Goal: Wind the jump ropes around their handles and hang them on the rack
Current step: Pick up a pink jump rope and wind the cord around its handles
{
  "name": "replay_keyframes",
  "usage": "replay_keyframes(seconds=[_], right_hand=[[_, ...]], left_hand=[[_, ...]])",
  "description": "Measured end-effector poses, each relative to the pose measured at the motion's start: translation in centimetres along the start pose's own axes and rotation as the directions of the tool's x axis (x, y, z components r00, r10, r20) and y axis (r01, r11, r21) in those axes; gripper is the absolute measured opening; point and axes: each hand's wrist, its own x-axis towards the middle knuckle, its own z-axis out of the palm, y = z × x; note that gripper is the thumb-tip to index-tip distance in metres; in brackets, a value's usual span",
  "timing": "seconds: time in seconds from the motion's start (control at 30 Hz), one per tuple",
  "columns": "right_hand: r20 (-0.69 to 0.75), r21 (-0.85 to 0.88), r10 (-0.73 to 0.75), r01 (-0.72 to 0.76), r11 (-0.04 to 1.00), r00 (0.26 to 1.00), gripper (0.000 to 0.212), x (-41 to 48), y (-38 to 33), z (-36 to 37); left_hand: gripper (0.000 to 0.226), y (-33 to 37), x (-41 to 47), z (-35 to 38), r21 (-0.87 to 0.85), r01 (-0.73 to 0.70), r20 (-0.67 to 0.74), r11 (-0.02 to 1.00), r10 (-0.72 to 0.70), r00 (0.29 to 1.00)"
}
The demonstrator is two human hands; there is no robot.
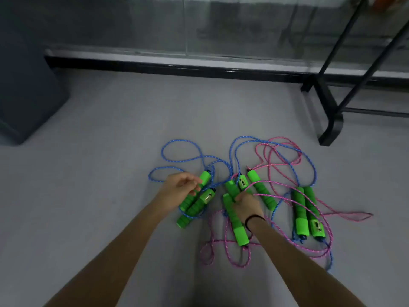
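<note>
Several jump ropes with green foam handles lie tangled on the grey floor. My left hand is closed around a green handle of a blue rope; its twin handle lies beside it. My right hand grips a green handle in the middle of the pile, with pink rope looping under my wrist. Another handle lies just right of that hand. A further pair of handles lies side by side to the right, crossed by pink and blue rope. The black rack stands at the far right.
A dark blue block sits on the floor at the left. A glass wall with a black base rail runs across the back. The rack's black foot reaches toward the ropes.
</note>
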Motion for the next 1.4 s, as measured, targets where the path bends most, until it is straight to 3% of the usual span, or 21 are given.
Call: replay_keyframes(seconds=[0.07, 0.23, 0.4, 0.53, 0.63, 0.77, 0.87, 1.0, 1.07, 1.13, 1.2, 1.3, 1.4], right_hand=[[-0.060, -0.037, 0.036, -0.039, 0.999, 0.998, 0.052, 0.3, 0.3, 0.9], [-0.116, -0.168, 0.014, -0.034, 0.985, 0.993, 0.071, 0.8, 0.9, 3.1], [-0.116, -0.249, 0.032, -0.060, 0.967, 0.993, 0.072, 0.7, 1.2, 3.8], [0.000, -0.294, 0.082, -0.079, 0.953, 0.997, 0.077, 0.8, 1.4, 4.2], [0.099, -0.164, 0.118, -0.101, 0.981, 0.988, 0.075, 0.9, 1.5, 3.5], [0.096, 0.187, 0.076, -0.093, 0.978, 0.992, 0.056, 0.4, 0.4, 0.5], [0.013, 0.515, -0.067, 0.050, 0.856, 0.998, 0.050, 0.2, -2.2, -2.2], [-0.123, 0.738, -0.314, 0.298, 0.606, 0.941, 0.021, -1.1, -7.0, -6.3], [-0.140, 0.742, -0.366, 0.342, 0.577, 0.920, 0.019, -1.6, -8.9, -7.4], [-0.163, 0.687, -0.336, 0.351, 0.637, 0.928, 0.058, -1.8, -9.8, -7.8], [-0.150, 0.657, -0.317, 0.334, 0.676, 0.936, 0.074, -1.9, -9.5, -7.9], [-0.093, 0.637, -0.333, 0.313, 0.704, 0.938, 0.059, -2.6, -9.2, -8.2], [-0.006, 0.698, -0.353, 0.257, 0.668, 0.936, 0.037, -3.0, -8.6, -8.3]], left_hand=[[0.020, 0.2, 0.2, 0.0, 0.020, 0.005, -0.006, 1.000, -0.005, 1.000], [0.021, -1.0, 1.1, 0.4, 0.001, 0.024, -0.007, 1.000, -0.024, 1.000], [0.021, -1.4, 0.8, 1.2, -0.014, 0.067, 0.018, 0.998, -0.067, 0.998], [0.026, -1.9, 0.8, 1.6, -0.011, 0.076, 0.021, 0.997, -0.075, 0.997], [0.026, -1.9, 0.7, 1.6, -0.006, 0.080, 0.033, 0.997, -0.079, 0.996], [0.021, -1.2, 0.5, 1.5, -0.010, 0.088, 0.035, 0.996, -0.087, 0.996], [0.014, 0.0, 0.5, 2.1, -0.057, 0.109, 0.067, 0.992, -0.105, 0.992], [0.044, 1.8, 0.9, 3.1, -0.149, 0.046, 0.128, 0.988, -0.026, 0.991], [0.036, 2.6, 1.0, 3.4, -0.152, -0.040, 0.184, 0.988, 0.068, 0.980], [0.026, 3.0, 1.1, 3.6, -0.199, -0.097, 0.164, 0.975, 0.131, 0.978], [0.023, 3.2, 1.2, 3.9, -0.301, -0.106, 0.131, 0.948, 0.152, 0.980], [0.024, 3.3, 1.3, 4.3, -0.453, -0.093, 0.102, 0.887, 0.156, 0.983], [0.043, 3.0, 1.2, 4.7, -0.460, -0.074, 0.154, 0.885, 0.162, 0.975]])
